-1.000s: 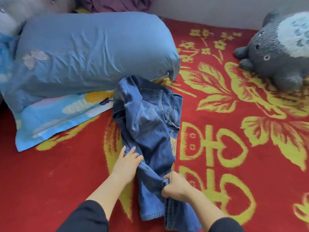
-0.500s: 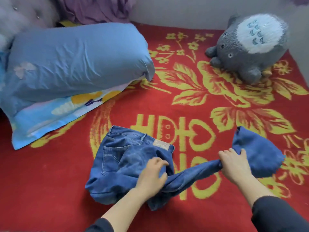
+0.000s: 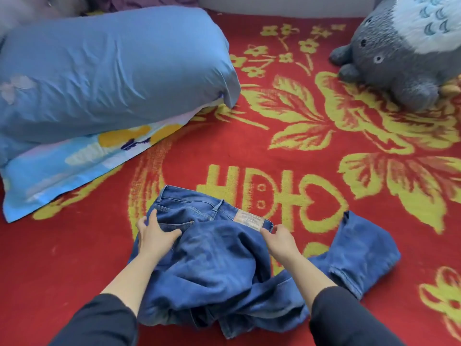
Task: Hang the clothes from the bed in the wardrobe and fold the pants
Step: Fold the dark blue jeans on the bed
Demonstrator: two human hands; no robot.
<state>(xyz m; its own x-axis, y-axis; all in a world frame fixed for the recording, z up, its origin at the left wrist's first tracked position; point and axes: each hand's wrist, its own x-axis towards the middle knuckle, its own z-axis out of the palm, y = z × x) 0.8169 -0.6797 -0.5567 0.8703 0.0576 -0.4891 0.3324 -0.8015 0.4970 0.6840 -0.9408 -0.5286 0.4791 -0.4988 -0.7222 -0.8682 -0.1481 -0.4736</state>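
Rumpled blue jeans [image 3: 219, 258] lie on the red-and-yellow blanket [image 3: 74, 258] just in front of you, waistband pointing away and one leg trailing right. Your left hand [image 3: 156, 237] presses spread fingers on the back-pocket side. Your right hand [image 3: 280, 239] pinches the waistband beside the tan patch [image 3: 249, 219]. A blue pillow [image 3: 112, 71] sits far left, a grey plush toy [image 3: 399, 58] far right.

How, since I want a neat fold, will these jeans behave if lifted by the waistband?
Probably floppy: the jeans lie crumpled in soft folds, one leg trailing right. Likely heavyish for cloth, since the denim looks thick and seamed. They should drag rather than slide on the textured red blanket.
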